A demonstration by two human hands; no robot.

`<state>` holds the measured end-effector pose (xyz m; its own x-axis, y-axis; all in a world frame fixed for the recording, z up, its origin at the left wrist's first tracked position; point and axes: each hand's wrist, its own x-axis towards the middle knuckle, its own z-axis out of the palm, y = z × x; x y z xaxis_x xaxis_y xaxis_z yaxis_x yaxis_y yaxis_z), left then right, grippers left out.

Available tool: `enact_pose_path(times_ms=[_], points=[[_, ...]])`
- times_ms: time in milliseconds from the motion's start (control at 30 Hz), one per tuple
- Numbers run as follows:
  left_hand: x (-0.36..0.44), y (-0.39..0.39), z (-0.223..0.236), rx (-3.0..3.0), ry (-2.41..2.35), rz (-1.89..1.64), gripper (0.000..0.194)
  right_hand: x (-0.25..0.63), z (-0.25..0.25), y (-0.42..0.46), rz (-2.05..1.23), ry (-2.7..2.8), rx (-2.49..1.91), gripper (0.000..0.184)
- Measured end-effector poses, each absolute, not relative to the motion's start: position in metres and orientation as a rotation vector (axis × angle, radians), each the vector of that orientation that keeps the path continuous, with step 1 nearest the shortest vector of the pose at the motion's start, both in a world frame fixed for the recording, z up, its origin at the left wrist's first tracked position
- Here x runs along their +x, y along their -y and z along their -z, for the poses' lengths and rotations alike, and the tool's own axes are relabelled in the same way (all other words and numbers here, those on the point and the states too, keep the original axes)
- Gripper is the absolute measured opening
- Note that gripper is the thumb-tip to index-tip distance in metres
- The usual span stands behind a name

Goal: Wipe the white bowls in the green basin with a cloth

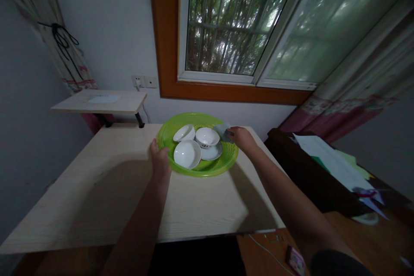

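Bare forearms (139, 220), the right one with a dark sleeve (336, 263), reach forward to a round green plastic basket (207, 171) on a pale wood-grain table (194, 211). Inside the basket, three white bowls (187, 154) sit close together, two of them tilted, the third on a shallow white plate (212, 152). At the basket's left rim is the left hand (160, 159), partly curled, thumb over the edge and fingers outside, gripping it. At the basket's right rim, the right hand (241, 137) is mostly closed, pinching a grey-blue cloth (221, 130) beside the bowls. Left of the basket and farther back stands a pale wooden shelf (126, 104) on black legs. Beyond the basket is a window (239, 21) framed in orange-brown wood, with green foliage outside. Well to the basket's right, white and green papers (326, 159) lie on dark brown furniture (300, 168).
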<state>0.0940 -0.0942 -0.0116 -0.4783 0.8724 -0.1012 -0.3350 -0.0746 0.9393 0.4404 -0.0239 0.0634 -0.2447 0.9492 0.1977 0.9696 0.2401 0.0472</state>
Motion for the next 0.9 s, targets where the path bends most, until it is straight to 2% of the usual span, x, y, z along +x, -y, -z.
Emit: enact_pose_path(times_ms=[200,333,567,900], points=[[0.056,0.045,-0.016,0.746,-1.261,-1.496,0.084,0.443,-0.064,0.019,0.202,2.375,-1.83,0.03],[0.053,0.029,-0.018,0.85,-1.095,-1.371,0.07,0.444,-0.062,0.018,0.188,2.355,-1.824,0.031],[0.066,0.045,-0.009,0.707,-1.251,-1.527,0.086,0.442,-0.06,0.022,0.232,2.344,-1.817,0.033],[0.132,0.115,0.0,0.628,-1.423,-1.768,0.089,0.445,-0.056,0.025,0.245,2.299,-1.872,0.039]])
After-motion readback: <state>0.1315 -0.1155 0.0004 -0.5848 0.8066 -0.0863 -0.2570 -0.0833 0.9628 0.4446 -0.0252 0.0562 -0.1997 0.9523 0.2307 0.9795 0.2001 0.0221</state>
